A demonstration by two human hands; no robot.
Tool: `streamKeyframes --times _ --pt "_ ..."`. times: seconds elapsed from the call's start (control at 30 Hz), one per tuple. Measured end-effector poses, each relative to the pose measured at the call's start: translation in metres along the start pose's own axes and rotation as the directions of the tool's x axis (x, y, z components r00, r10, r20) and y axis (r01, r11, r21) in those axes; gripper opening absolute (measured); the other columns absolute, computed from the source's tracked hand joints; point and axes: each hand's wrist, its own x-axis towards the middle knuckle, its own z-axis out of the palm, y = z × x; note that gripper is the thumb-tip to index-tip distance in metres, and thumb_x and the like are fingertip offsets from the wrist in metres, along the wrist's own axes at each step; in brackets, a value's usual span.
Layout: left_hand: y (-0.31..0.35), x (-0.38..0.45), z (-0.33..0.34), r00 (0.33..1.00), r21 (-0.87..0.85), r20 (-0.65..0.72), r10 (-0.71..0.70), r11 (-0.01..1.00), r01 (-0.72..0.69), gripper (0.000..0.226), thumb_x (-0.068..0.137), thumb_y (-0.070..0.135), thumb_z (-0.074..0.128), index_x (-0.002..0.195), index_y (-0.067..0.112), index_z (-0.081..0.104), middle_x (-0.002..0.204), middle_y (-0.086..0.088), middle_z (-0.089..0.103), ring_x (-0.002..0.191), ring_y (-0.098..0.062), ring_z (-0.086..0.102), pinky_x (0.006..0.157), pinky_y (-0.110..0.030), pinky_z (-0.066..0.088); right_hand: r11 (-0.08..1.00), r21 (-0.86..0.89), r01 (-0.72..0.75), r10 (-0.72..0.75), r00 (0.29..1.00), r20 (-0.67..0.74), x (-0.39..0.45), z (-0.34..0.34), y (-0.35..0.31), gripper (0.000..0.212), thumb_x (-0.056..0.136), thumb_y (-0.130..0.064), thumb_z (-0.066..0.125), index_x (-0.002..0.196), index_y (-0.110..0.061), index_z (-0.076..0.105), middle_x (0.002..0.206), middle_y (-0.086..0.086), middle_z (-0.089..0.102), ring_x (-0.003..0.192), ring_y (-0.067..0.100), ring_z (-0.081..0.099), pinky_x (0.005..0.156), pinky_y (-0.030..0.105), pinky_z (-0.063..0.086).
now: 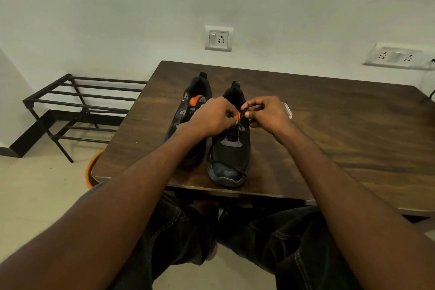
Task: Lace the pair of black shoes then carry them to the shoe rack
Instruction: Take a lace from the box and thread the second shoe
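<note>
Sitting at a dark wooden counter [329, 129], a person works on 2 black shoes near its front edge, toes pointing at them. Shoe rack [80, 101], black metal, stands on the floor left of the counter, against the wall. Right shoe [229, 148] sits just beside the left shoe [188, 110], which has an orange tongue and is partly hidden by the forearm. Left hand [211, 117] is curled over the right shoe's upper eyelets, fingers pinching something there, likely the lace; hard to tell. Right hand [268, 113] has fingers [247, 114] pinching the black lace [243, 110] above the tongue. A loose lace end trails over the toe cap. 2 socket plates on the wall behind.
</note>
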Motion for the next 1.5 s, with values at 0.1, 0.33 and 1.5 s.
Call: streamKeyframes --times 0.1,0.33,1.5 --pt "0.002 0.001 0.004 1.000 0.022 -0.016 -0.019 1.000 0.019 0.013 0.100 0.024 0.065 0.090 0.030 0.071 0.081 0.010 0.066 0.068 -0.003 0.059 0.065 -0.021 0.043 1.000 0.007 -0.003 0.003 1.000 -0.021 0.000 0.002 0.000 0.026 0.093 0.003 0.070 0.091 -0.022 0.077 0.088 0.007 0.078 0.088 0.018 0.077 0.072 0.032 0.064" --pt "0.006 -0.001 0.009 0.997 0.009 -0.050 -0.055 0.998 0.055 0.013 0.099 0.022 0.065 0.095 0.022 0.078 0.085 0.006 0.071 0.072 -0.006 0.064 0.070 -0.027 0.051 1.000 -0.003 -0.015 0.015 0.999 -0.050 -0.001 0.006 -0.001 0.025 0.092 0.002 0.071 0.094 -0.022 0.077 0.087 0.005 0.077 0.089 0.020 0.077 0.074 0.037 0.065" --pt "-0.006 -0.005 -0.016 1.000 0.094 0.026 0.011 0.996 -0.013 0.035 0.097 -0.002 0.057 0.113 0.027 0.068 0.101 0.009 0.061 0.095 -0.011 0.058 0.082 -0.026 0.040 0.888 -0.460 0.009 -0.065 0.992 -0.106 -0.013 -0.004 -0.004 0.017 0.094 -0.027 0.076 0.110 -0.022 0.076 0.112 -0.006 0.069 0.099 0.014 0.065 0.085 0.033 0.052"
